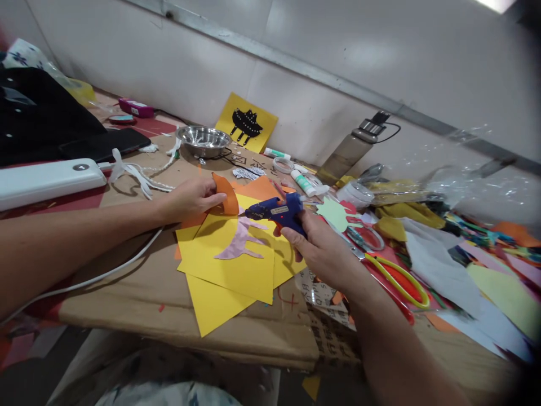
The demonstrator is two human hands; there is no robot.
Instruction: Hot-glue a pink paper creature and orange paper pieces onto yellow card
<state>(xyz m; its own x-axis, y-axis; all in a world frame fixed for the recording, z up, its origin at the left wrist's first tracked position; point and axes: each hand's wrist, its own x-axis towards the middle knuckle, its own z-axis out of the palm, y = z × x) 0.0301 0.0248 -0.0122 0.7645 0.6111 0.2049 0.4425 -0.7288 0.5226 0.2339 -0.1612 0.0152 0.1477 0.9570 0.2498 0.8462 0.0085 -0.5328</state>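
Observation:
Pinched in my left hand [196, 198] is a piece of orange paper [228, 197], raised above the stacked sheets. My right hand [321, 242] grips a blue glue gun [279, 210] by its handle, nozzle pointing left toward the orange paper's lower edge. Whether the nozzle touches the paper I cannot tell. Beneath lies a pink cut-out [242, 241] with leg-like strips, on a yellow sheet [211, 251]. More yellow sheets and some orange paper are under that one. A pale green cut-out [332, 213] lies just beyond my right hand.
Scissors [395, 279] with red and yellow handles lie right of my right forearm. Behind are a metal bowl [204, 141], a leaning yellow card [247, 123] with a black cut-out, and a bottle [353, 149]. A white power strip [51, 181] and cord sit left; paper scraps [502, 287] crowd the right.

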